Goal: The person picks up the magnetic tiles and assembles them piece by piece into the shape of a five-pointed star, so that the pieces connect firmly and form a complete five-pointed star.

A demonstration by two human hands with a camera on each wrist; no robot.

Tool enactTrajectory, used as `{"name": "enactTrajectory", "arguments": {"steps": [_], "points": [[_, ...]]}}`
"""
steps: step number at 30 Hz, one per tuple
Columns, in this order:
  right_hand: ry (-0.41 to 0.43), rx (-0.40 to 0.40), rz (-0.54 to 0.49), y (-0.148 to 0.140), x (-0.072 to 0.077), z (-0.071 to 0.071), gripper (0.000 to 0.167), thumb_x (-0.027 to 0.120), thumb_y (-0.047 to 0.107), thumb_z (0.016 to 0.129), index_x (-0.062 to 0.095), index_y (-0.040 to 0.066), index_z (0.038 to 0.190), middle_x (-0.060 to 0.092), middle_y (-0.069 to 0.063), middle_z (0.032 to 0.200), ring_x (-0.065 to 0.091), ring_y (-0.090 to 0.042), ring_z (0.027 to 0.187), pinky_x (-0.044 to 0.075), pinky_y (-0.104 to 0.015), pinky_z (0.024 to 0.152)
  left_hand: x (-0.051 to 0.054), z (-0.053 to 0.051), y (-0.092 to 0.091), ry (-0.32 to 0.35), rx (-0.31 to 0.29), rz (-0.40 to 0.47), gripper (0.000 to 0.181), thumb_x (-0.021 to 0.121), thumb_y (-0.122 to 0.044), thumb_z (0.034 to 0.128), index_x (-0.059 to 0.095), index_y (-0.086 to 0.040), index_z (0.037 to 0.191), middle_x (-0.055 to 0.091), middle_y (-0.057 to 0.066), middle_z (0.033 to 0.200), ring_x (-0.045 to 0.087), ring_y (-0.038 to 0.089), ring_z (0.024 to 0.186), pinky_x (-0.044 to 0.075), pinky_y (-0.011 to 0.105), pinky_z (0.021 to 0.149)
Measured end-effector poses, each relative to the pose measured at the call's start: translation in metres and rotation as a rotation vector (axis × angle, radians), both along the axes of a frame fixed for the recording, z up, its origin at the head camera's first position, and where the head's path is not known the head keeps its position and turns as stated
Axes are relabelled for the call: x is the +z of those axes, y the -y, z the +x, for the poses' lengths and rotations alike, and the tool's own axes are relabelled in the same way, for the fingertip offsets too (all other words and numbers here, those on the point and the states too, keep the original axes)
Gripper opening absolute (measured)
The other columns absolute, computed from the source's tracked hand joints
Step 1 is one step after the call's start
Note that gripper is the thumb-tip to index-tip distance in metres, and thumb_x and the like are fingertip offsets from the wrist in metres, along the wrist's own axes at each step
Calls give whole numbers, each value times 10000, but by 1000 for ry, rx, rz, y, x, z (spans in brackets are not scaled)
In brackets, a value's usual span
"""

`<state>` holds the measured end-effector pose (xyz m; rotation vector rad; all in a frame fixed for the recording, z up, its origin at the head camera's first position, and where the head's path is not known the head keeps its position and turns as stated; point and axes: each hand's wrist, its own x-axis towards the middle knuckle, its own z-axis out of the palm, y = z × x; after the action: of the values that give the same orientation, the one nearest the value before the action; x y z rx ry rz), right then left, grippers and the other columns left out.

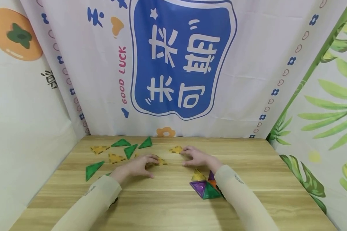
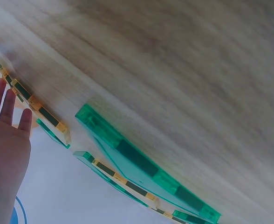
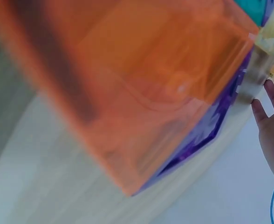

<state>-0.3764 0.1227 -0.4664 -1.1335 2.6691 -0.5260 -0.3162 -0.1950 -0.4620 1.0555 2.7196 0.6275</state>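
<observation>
In the head view the left hand (image 1: 139, 165) has its fingertips at a yellow triangular tile (image 1: 162, 161), fingers loosely bent, thumb apart. The right hand (image 1: 197, 157) reaches a second yellow triangle (image 1: 176, 149) with its fingertips; whether it grips the tile cannot be told. Below the right hand lie joined tiles: yellow (image 1: 198, 175), purple (image 1: 199, 187), green (image 1: 211, 192) and orange, partly behind the sleeve. The left wrist view shows the left hand (image 2: 6, 140) beside yellow tiles; in the right wrist view the right hand (image 3: 273, 133) is extended beyond the orange tile (image 3: 141, 93).
Left of the left hand, green triangles (image 1: 94, 170) and yellow triangles (image 1: 116, 158) lie scattered on the wooden table (image 1: 162, 208). A printed cloth (image 1: 104, 80) hangs along the table's far edge, with more cloth at both sides.
</observation>
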Motion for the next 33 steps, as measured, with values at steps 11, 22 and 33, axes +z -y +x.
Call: {"name": "enactTrajectory", "arguments": {"steps": [11, 22, 33], "points": [[44, -22, -6, 3, 10, 21, 507, 635, 303, 900, 529, 54, 1329, 436, -163, 1365, 387, -330, 1276, 295, -478, 1097, -1, -2, 1, -1, -4, 10, 638, 764, -338, 773, 552, -60, 1308, 446, 139, 1409, 357, 382, 1325, 313, 545, 1070], [-84, 83, -69, -8, 4, 8, 442, 552, 107, 948, 471, 50, 1379, 402, -167, 1454, 317, -382, 1352, 227, -531, 1121, -4, -1, -1, -7, -8, 9, 632, 758, -339, 781, 551, -73, 1315, 440, 126, 1421, 328, 387, 1346, 293, 555, 1079], [-157, 114, 26, -7, 1, 4, 382, 589, 167, 934, 564, 98, 1309, 469, -109, 1416, 357, -365, 1325, 259, -527, 1104, -2, -2, -1, 20, -5, 12, 643, 760, -347, 776, 548, -68, 1315, 434, 136, 1424, 343, 383, 1336, 303, 548, 1076]]}}
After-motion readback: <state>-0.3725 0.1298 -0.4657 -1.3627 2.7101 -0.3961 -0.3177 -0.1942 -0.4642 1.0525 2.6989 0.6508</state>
